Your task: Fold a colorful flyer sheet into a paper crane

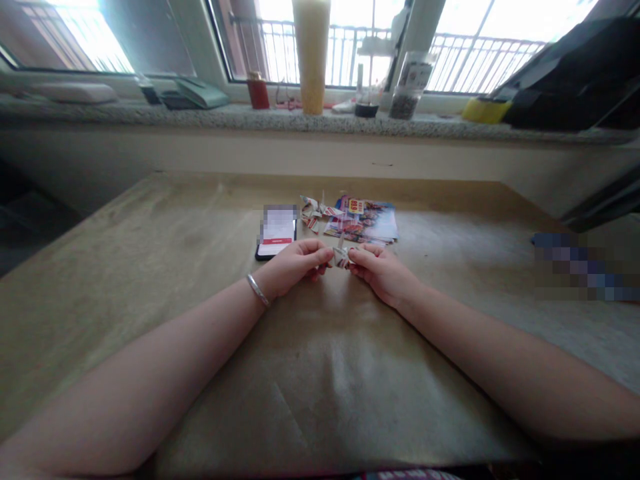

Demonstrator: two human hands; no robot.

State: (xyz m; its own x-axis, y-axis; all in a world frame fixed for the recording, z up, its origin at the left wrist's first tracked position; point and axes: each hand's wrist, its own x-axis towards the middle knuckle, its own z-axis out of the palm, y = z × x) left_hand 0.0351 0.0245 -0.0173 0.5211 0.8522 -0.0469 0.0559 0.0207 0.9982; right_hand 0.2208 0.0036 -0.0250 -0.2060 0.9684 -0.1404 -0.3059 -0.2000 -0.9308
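A small folded paper piece (341,257), pale with red and dark printed marks, is held between both hands above the table (310,373). My left hand (299,261) pinches its left side between thumb and fingers; a silver bracelet (258,291) circles that wrist. On the opposite side, my right hand (379,267) grips the paper with thumb and forefinger. Just beyond the hands lie several folded paper shapes (313,212), printed in red and white. The exact form of the held piece is partly covered by the fingertips.
A phone (277,233) with a lit screen lies left of the folded shapes. A stack of colourful printed leaflets (367,220) is behind my right hand. On the granite windowsill (225,120) stand a tall yellow cylinder (313,60), a red jar (258,91) and a black bag (575,80).
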